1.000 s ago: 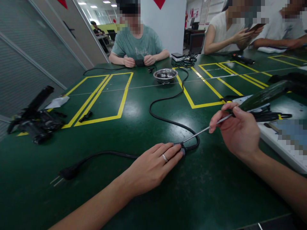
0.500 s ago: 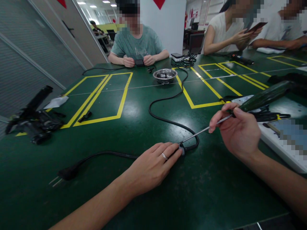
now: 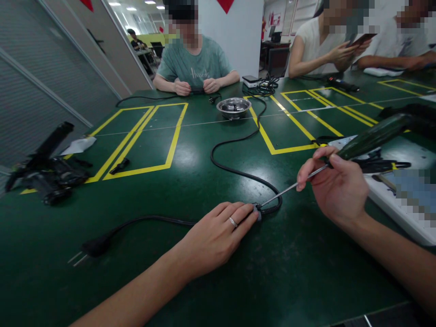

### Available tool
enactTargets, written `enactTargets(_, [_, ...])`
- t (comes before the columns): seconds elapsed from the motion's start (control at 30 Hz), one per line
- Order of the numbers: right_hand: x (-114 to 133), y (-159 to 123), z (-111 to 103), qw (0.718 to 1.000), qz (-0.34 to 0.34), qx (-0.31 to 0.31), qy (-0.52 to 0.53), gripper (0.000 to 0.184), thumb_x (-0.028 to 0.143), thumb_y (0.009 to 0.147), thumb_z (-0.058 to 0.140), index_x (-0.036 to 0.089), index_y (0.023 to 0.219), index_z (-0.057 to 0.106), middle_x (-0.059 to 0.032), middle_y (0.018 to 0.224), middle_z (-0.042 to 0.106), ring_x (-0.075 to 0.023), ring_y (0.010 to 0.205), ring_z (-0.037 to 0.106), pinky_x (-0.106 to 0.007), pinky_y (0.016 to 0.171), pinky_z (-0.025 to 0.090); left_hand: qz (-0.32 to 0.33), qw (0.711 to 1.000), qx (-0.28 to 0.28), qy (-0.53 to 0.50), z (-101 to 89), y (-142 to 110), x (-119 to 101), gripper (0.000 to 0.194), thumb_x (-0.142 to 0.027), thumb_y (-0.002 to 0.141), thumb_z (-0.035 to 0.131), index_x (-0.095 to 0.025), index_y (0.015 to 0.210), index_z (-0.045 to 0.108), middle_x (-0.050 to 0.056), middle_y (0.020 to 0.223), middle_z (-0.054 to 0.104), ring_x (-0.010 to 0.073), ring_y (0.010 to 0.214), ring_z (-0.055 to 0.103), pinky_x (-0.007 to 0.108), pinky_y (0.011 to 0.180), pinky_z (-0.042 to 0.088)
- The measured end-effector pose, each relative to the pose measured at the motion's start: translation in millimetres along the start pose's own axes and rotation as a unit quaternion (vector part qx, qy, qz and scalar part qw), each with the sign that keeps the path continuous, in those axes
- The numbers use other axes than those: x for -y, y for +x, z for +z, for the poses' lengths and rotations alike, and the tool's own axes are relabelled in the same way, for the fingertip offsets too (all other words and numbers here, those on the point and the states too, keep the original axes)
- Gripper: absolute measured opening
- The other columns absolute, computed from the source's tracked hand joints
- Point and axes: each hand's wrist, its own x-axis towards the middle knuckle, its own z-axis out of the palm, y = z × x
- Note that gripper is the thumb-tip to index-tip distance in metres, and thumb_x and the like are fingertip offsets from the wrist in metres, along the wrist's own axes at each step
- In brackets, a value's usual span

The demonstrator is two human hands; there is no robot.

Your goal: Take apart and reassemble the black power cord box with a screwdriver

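My left hand (image 3: 221, 231), with a ring on one finger, rests on a small dark and grey housing (image 3: 259, 216) in a black power cord (image 3: 235, 170), holding it against the table. The fingers hide most of the housing. My right hand (image 3: 337, 186) grips a screwdriver (image 3: 371, 138) with a thick dark green handle. Its long thin metal shaft slants down to the left, and the tip meets the end of the housing beside my left fingertips. The cord runs out under my left hand to a two-pin plug (image 3: 97, 247) on the left.
A metal bowl (image 3: 233, 107) with small parts stands farther back. Black equipment (image 3: 56, 177) lies at the left, near a small black part (image 3: 120, 166). A white tray-like object (image 3: 398, 206) is at the right. Across the table, a person (image 3: 195, 63) handles a dark box.
The screwdriver tip has shifted very slightly at the housing. Both hands keep nearly the same place, and the whole view has moved only a little.
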Motion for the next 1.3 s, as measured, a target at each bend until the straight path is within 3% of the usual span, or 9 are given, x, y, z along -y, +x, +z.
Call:
enactTargets(0.27, [-0.3, 0.0, -0.8, 1.000, 0.004, 0.008, 0.004, 0.015, 0.033, 0.087, 0.042, 0.025, 0.087, 0.055, -0.0024, 0.060, 0.064, -0.0190, 0.053, 0.059, -0.031, 0.046, 0.045, -0.009, 1.000, 0.015, -0.011, 0.4, 1.6, -1.6, 0.048, -0.013, 0.095, 0.040, -0.009, 0.143, 0.036, 0.014, 0.141, 0.046, 0.0268, 0.125, 0.046, 0.045, 0.104, 0.044])
enactTargets(0.47, [-1.3, 0.6, -1.3, 1.000, -0.002, 0.025, -0.008, 0.016, 0.035, 0.088, 0.042, 0.026, 0.086, 0.054, -0.0029, 0.060, 0.065, -0.0196, 0.053, 0.059, -0.032, 0.046, 0.045, -0.061, 0.994, 0.014, -0.086, -1.1, 9.8, 0.9, 0.059, -0.020, 0.092, 0.046, -0.011, 0.147, 0.029, 0.017, 0.135, 0.044, 0.0268, 0.112, 0.050, 0.045, 0.094, 0.049])
enactTargets(0.8, [1.2, 1.5, -2.0, 0.999, 0.030, 0.013, 0.013, 0.021, 0.036, 0.090, 0.037, 0.025, 0.087, 0.055, -0.0025, 0.058, 0.063, -0.0192, 0.050, 0.057, -0.032, 0.047, 0.044, -0.065, 0.994, 0.028, -0.087, 0.0, 9.3, 1.3, 0.052, -0.020, 0.093, 0.044, -0.013, 0.144, 0.035, 0.016, 0.136, 0.043, 0.0266, 0.109, 0.051, 0.046, 0.092, 0.050])
enactTargets(0.93, [1.0, 4.6, -5.7, 0.999, 0.037, -0.008, 0.032, 0.029, 0.039, 0.090, 0.033, 0.025, 0.085, 0.058, -0.0047, 0.059, 0.063, -0.0208, 0.054, 0.058, -0.033, 0.046, 0.044, -0.059, 0.995, 0.007, -0.079, 0.0, 7.6, 0.5, 0.046, -0.019, 0.093, 0.045, -0.013, 0.138, 0.041, 0.015, 0.136, 0.044, 0.0268, 0.114, 0.050, 0.045, 0.096, 0.048])
enactTargets(1.3, [-4.4, 2.7, -3.1, 0.999, 0.041, -0.005, 0.016, 0.026, 0.040, 0.091, 0.039, 0.024, 0.088, 0.059, -0.0041, 0.063, 0.065, -0.0193, 0.058, 0.061, -0.031, 0.049, 0.048, -0.043, 0.998, -0.021, -0.051, 0.0, 6.1, 0.7, 0.039, -0.018, 0.093, 0.046, -0.012, 0.131, 0.046, 0.015, 0.132, 0.048, 0.0274, 0.112, 0.053, 0.045, 0.092, 0.051])
